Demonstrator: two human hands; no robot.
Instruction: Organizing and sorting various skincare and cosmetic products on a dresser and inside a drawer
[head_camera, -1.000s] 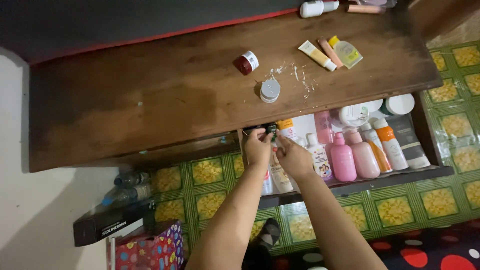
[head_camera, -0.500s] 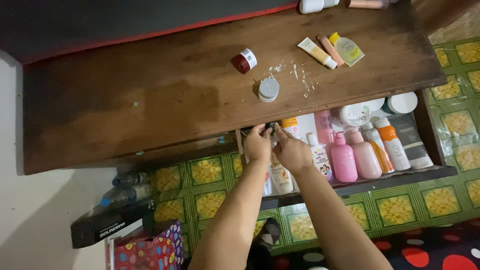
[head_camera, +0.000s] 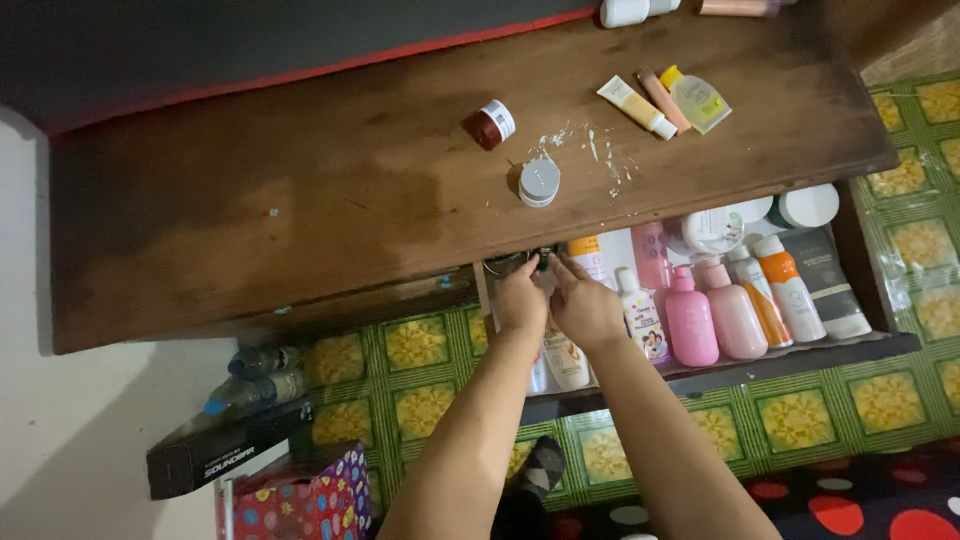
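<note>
The table top (head_camera: 300, 200) is dark wood, worn and dull, with white smears. The pink bottles (head_camera: 710, 315) in the open drawer (head_camera: 800, 355) are smooth, shiny plastic. The small round jar (head_camera: 539, 182) has a shiny silver lid. The floor mat (head_camera: 420, 345) looks glossy.

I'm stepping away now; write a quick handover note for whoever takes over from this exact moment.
Left hand and right hand: both in the open drawer under the wooden tabletop, fingertips together on a small dark item at the tabletop's edge; grip unclear.
In the drawer: pink bottles, an orange-capped bottle, white jars.
On top: a red jar, a round grey lid, white crumbs, small tubes.
Done: drawer is open.
Left: the small item is not yet out of the drawer.
</note>
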